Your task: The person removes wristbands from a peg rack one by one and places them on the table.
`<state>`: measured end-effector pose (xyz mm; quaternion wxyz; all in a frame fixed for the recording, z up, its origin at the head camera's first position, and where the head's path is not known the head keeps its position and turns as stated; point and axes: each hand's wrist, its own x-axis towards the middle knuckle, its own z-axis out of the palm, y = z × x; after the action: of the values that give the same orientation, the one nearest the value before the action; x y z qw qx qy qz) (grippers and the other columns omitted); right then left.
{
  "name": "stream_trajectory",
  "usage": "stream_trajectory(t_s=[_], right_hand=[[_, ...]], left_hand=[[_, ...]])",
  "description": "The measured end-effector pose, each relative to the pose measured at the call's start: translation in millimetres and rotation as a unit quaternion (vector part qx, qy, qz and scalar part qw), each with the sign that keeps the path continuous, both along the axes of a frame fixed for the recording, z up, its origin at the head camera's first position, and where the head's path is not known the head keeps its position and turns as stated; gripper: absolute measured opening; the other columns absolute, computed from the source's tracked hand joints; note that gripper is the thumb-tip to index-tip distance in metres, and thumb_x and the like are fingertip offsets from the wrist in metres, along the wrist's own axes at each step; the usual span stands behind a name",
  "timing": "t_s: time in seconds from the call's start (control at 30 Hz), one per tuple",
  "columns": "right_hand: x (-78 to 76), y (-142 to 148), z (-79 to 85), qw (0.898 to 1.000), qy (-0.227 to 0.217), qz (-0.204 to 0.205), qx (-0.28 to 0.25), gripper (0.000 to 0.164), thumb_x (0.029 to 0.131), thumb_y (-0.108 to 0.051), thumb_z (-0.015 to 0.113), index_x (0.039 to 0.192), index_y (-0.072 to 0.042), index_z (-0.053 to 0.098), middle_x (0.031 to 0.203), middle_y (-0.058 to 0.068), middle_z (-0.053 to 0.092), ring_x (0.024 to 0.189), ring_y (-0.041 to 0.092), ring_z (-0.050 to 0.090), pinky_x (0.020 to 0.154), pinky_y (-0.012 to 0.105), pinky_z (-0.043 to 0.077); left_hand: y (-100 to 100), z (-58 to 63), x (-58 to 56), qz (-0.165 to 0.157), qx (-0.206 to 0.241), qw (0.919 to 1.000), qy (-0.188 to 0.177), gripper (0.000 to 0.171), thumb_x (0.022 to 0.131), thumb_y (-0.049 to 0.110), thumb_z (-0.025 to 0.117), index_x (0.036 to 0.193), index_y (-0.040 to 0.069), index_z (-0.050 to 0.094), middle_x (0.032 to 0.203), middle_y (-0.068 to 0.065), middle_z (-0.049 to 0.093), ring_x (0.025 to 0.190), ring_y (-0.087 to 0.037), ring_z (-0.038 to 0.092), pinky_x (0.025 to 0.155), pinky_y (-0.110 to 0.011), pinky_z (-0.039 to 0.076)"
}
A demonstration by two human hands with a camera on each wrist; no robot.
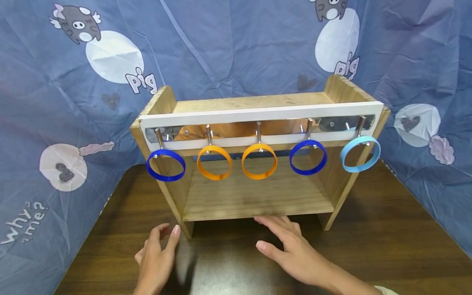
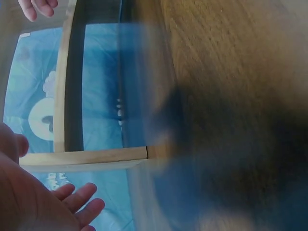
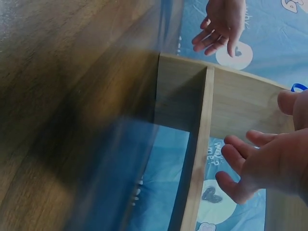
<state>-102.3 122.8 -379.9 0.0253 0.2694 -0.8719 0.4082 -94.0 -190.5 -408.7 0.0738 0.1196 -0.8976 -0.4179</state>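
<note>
My left hand (image 1: 156,258) is held low in front of the shelf's left side, empty, its fingers loosely bent and thumb apart. The right hand (image 1: 295,256) reaches in from the lower right, also empty, fingers extended near the lower board's front edge. Between and beyond them stands a small wooden shelf (image 1: 258,192). Along its front, rings hang from metal hooks on a white-edged rail (image 1: 265,111). From left to right come a dark blue ring (image 1: 167,178), an orange ring (image 1: 217,177), another orange ring (image 1: 259,176), a second dark blue ring (image 1: 309,172) and a light blue ring (image 1: 355,169).
The shelf stands on a dark brown wooden table (image 1: 121,213). Behind and beside it hangs a blue cloth (image 1: 236,49) printed with pigs, white circles and lettering. A shiny strip (image 1: 236,130) runs along the rail behind the hooks.
</note>
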Motion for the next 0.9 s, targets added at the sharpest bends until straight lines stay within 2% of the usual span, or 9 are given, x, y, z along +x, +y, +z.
stream_trajectory(t_s=[0.2,0.37,0.53,0.77,0.9], right_hand=[[-5.1,-2,0.2,1.000,-0.020,0.008,-0.021,0.046,0.096,-0.035,0.059,0.138,-0.022,0.050,0.132,-0.018,0.051,0.127,0.012,0.042,0.100,0.056,0.027],[-7.6,-3,2.0,0.999,-0.044,0.007,-0.028,0.046,0.096,-0.039,0.057,0.138,-0.022,0.050,0.130,-0.018,0.052,0.126,0.012,0.042,0.102,0.056,0.027],[-8.9,-6,3.4,0.998,-0.058,0.008,-0.035,0.048,0.096,-0.041,0.057,0.138,-0.020,0.050,0.130,-0.017,0.051,0.126,0.013,0.043,0.103,0.056,0.026],[-11.0,-10,4.5,0.998,-0.046,0.011,-0.038,0.045,0.097,-0.038,0.057,0.137,-0.019,0.050,0.128,-0.012,0.053,0.125,0.015,0.044,0.102,0.057,0.028],[-11.7,-12,4.6,0.997,-0.055,0.020,-0.044,0.045,0.098,-0.039,0.055,0.138,-0.019,0.049,0.129,-0.010,0.052,0.125,0.017,0.044,0.102,0.058,0.028]], left_hand=[[-2,1.5,-7.3,-0.007,0.035,0.9993,-0.005,0.063,0.100,0.055,0.034,0.136,0.003,0.041,0.135,-0.020,0.050,0.126,-0.034,0.038,0.103,-0.054,0.003],[-1,5.5,-13.3,-0.004,0.043,0.9990,-0.009,0.063,0.100,0.057,0.033,0.134,0.006,0.044,0.133,-0.019,0.053,0.125,-0.034,0.043,0.105,-0.055,0.006],[0,9.0,-17.8,-0.005,0.056,0.9982,-0.023,0.068,0.098,0.062,0.031,0.135,0.008,0.045,0.136,-0.020,0.050,0.130,-0.037,0.038,0.106,-0.057,0.008],[2,11.6,-23.0,-0.008,0.082,0.9963,-0.024,0.068,0.098,0.063,0.030,0.133,0.008,0.047,0.136,-0.019,0.049,0.127,-0.036,0.041,0.101,-0.056,0.030],[4,11.3,-25.8,0.005,0.096,0.9954,-0.009,0.064,0.099,0.060,0.031,0.124,0.006,0.053,0.129,-0.019,0.054,0.123,-0.034,0.046,0.099,-0.051,0.032]])
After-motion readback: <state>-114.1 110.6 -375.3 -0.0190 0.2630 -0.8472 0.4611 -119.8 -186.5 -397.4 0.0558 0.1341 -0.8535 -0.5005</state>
